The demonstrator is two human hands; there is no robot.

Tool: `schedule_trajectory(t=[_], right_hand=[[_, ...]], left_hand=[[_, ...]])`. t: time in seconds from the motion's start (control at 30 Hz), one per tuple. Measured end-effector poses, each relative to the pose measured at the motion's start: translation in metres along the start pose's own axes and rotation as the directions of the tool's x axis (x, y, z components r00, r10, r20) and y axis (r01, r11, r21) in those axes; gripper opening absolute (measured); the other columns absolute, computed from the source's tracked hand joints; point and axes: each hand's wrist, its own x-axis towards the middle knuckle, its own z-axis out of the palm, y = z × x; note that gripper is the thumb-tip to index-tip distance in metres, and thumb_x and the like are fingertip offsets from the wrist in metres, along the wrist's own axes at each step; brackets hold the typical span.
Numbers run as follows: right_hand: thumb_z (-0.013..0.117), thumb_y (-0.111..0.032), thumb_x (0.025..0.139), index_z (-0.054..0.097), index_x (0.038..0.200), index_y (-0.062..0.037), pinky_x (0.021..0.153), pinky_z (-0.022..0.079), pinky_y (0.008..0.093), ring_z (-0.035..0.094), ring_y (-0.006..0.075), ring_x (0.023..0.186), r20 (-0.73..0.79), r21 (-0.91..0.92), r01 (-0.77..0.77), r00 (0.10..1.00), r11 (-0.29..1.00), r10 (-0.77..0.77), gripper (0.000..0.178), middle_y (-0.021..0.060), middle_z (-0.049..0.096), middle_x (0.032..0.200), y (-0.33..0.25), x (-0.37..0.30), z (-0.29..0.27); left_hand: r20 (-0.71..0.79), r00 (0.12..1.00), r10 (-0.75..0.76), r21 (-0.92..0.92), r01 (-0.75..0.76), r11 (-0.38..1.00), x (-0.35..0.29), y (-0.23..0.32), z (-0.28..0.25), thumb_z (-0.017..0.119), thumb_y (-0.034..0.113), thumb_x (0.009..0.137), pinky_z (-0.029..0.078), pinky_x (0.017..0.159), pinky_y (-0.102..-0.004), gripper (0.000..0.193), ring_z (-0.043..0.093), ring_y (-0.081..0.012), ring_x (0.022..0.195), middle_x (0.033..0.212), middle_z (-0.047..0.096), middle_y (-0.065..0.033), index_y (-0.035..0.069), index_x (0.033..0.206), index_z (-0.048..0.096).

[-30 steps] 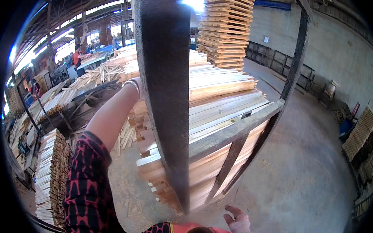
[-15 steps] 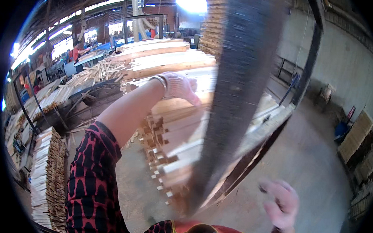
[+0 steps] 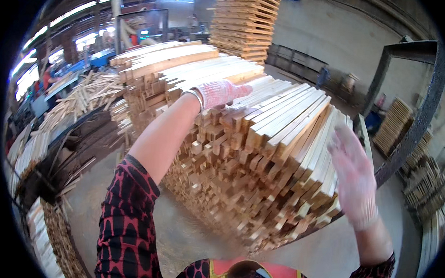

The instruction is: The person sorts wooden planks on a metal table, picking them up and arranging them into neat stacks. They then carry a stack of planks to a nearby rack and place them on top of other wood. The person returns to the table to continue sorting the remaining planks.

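A big pile [image 3: 281, 124] of sawn wooden sticks takes the middle of the view, in front of the person. The long sides of the upper sticks are pale, and their ends, which face the person, make an uneven brown wall down toward the floor [image 3: 192, 239]. Further back, the top of the pile is higher.

The left hand [image 3: 223, 93] reaches forward over the top of this pile, near the stick ends. Its fingers are stretched toward the right and close together; the underside is hidden, so I cannot tell whether they grip a stick or only lie over it. A bracelet [image 3: 198, 98] goes around the left wrist, and the forearm is bare below a red and black sleeve [image 3: 129, 227].

The right hand [image 3: 354, 178] is raised just beside the right end of the pile. It is a little blurred, with the fingers upward, extended and loosely open. Both hands wear pale knitted gloves [image 3: 367, 209].

On the right stands a dark metal frame [image 3: 412, 52]. Behind the pile rises a tall stack [image 3: 247, 23] of slats, near a grey wall [image 3: 322, 28]. On the left, loose sticks [image 3: 89, 90] lie in disorder.
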Motion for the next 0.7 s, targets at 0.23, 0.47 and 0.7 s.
schedule_trajectory(t=[0.23,0.47,0.7], right_hand=[[0.068,-0.030,0.100,0.034,0.162,-0.0021,0.121,0.033,0.0401,0.045,0.0348,0.147,-0.329,-0.106,-0.551,0.805,0.828,0.494,0.076,0.0230,0.048,0.159,0.047,0.101,0.032],[0.071,-0.025,0.094,0.060,0.123,0.0003,0.102,0.048,0.0424,0.063,0.0310,0.114,-0.327,-0.150,-0.425,0.873,0.893,0.361,0.040,0.0218,0.067,0.124,0.109,0.135,0.064],[0.072,-0.021,0.092,0.063,0.120,-0.0006,0.096,0.051,0.0407,0.065,0.0289,0.111,-0.271,0.016,-0.497,0.833,0.868,0.482,0.036,0.0193,0.068,0.123,0.087,0.134,0.072]], left_hand=[[0.105,0.905,0.413,0.154,-0.425,0.892,0.012,0.024,0.043,0.055,0.077,0.094,0.045,0.115,-0.0409,0.091,0.057,-0.0360,0.139,0.143,0.063,-0.0273,0.000,0.143,0.063],[-0.131,0.908,0.397,-0.193,-0.416,0.889,0.011,-0.001,0.052,0.070,0.047,0.094,0.051,0.103,-0.0444,0.054,0.068,-0.0343,0.112,0.121,0.073,-0.0210,0.002,0.125,0.073],[0.049,0.983,0.176,-0.916,-0.026,0.401,0.049,-0.018,0.027,0.076,0.030,0.097,0.042,0.049,-0.0234,0.023,0.054,-0.0072,0.056,0.078,0.068,-0.0032,0.007,0.095,0.071]])
